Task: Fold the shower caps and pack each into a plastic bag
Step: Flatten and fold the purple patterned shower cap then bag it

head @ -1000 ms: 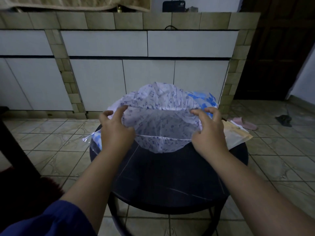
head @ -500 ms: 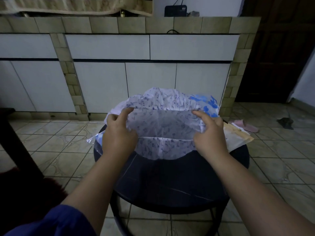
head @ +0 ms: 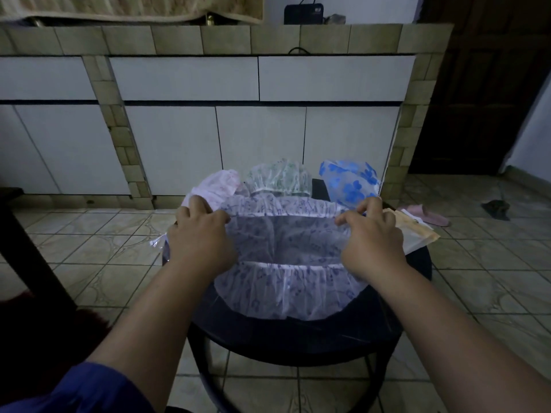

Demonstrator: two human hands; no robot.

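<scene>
Pinching both hands (head: pixel 286 234) on the shower cap (head: pixel 286 281), stretched left-right, opening upward.

Dim, bluish; edges bowed, perhaps slightly soft

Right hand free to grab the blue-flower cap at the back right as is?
Probably not yet: the right hand is pinching the purple cap. The blue-flower cap sits just beyond it with nothing between.
</scene>
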